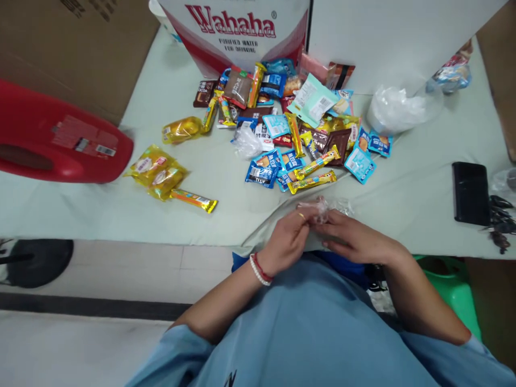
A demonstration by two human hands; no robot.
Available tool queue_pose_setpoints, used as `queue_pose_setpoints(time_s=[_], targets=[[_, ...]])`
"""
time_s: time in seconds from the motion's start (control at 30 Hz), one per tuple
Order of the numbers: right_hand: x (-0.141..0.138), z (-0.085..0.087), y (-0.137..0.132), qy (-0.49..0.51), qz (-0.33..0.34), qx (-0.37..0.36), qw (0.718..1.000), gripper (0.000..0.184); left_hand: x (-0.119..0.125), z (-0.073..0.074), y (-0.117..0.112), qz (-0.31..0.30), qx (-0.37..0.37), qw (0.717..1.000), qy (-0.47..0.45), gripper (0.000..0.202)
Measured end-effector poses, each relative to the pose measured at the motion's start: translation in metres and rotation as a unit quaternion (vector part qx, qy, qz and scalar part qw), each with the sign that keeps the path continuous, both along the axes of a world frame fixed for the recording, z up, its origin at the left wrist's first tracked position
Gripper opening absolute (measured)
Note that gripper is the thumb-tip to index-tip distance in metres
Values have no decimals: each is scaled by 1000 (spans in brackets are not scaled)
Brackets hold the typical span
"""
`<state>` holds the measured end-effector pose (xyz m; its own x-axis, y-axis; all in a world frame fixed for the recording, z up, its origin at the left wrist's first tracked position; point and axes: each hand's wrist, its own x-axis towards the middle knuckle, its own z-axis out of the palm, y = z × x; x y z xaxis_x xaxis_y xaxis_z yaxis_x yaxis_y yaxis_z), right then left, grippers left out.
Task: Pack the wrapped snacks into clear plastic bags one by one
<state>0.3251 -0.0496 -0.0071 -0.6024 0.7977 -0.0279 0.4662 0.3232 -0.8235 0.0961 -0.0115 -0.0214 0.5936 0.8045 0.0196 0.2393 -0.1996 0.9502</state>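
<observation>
Close together at the table's front edge, both my hands are closed on a crumpled clear plastic bag (321, 208). My left hand (288, 239), with a ring and two bracelets, pinches its left side. The fingers of my right hand (352, 236) hold the other side, and a loose part of the bag spreads out behind them. Just beyond lie yellow snack sticks (312, 181) and blue snack packets (264, 167), part of a mixed pile of wrapped snacks. Left of my hands rest another yellow stick (194, 200) and yellow-wrapped packets (158, 172).
Behind the pile stands a Wahaha box (242, 37). A bundle of clear plastic bags (397, 110) lies to its right. On the far right are a black phone (471, 193) and keys (501, 215). A red plastic container (60, 134) is at the left, and a green stool (449, 290) is below the table.
</observation>
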Motion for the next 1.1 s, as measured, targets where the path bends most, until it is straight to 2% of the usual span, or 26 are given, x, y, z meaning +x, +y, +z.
queue_pose_setpoints(time_s=[0.07,0.13,0.2,0.27,0.33,0.4,0.5,0.6,0.7,0.77,0.83,0.87,0.97,1.0,1.1], targets=[[11,2,-4,42,-41,-37,998,38,1,-5,-1,-27,124,984,128,36],[16,-2,-4,33,-169,-35,984,34,2,-10,-4,-34,204,953,223,36],[15,-12,-4,-57,-321,20,945,35,2,-14,-8,-36,253,929,269,37],[14,-22,-5,-170,-391,85,900,43,3,-18,-13,-21,288,914,285,34],[14,-29,-9,-236,-379,118,887,42,4,-21,-16,9,312,905,288,31],[17,-26,-14,-238,-354,124,896,26,4,-22,-18,40,330,898,287,29],[13,-7,-15,-167,-361,85,914,17,4,-20,-20,58,343,892,287,28],[-10,12,-2,-89,-353,34,931,16,6,-19,-19,45,348,890,291,28],[-44,10,21,-57,-273,52,959,15,4,-22,-15,29,322,902,284,24],[-60,-1,33,-47,-230,71,969,21,-4,-25,-13,21,283,931,230,23],[-65,-13,39,-41,-215,77,973,24,-15,-27,-13,50,218,964,141,29],[-65,-18,39,-36,-212,77,974,25,-21,-28,-13,86,176,975,100,35],[-59,-25,34,-15,-200,75,977,25,-27,-28,-14,206,47,976,53,41],[-58,-24,31,-6,-197,73,978,26,-25,-27,-13,217,12,975,51,40],[-57,-18,19,3,-203,67,977,28,-13,-21,-7,194,-90,977,2,47]])
